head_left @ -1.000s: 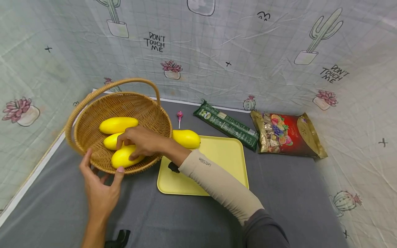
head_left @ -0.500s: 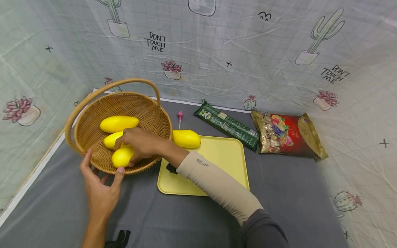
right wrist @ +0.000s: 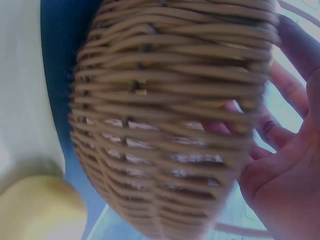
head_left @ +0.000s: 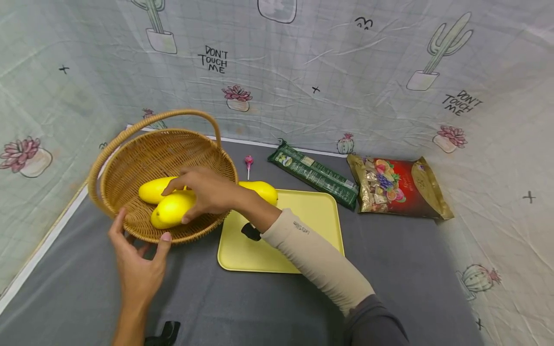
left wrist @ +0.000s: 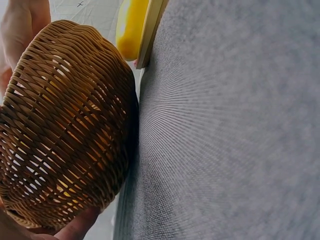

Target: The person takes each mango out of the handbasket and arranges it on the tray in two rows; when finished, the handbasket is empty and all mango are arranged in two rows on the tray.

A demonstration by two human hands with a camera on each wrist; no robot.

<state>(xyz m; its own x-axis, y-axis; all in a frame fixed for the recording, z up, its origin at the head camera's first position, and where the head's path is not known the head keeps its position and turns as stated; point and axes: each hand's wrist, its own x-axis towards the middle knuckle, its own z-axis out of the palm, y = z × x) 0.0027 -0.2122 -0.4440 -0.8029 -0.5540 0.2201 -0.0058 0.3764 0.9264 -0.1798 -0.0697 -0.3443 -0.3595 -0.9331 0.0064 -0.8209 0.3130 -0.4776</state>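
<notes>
A wicker basket [head_left: 173,144] with an arched handle sits tilted at the left of the table, its mouth facing me. My left hand [head_left: 140,269] grips its near rim, thumb on the edge; in the left wrist view its fingers [left wrist: 82,222] lie against the woven wall. Inside the basket my right hand [head_left: 209,190] holds a yellow mango [head_left: 173,209] between thumb and fingers. Another mango [head_left: 153,191] lies just behind it, partly covered. A third mango [head_left: 265,191] rests on the yellow tray [head_left: 311,226], partly hidden by the right forearm.
Behind the tray lie a pink lollipop [head_left: 248,163] and a long green packet [head_left: 316,175]. A red and gold candy bag [head_left: 400,187] is at the right. A printed cloth [head_left: 277,72] hangs along the table's back and sides.
My right hand has risen slightly, and the mango in it has come up and turned. Three mangoes showed in the basket before; two show now. My left hand keeps its place on the rim.
</notes>
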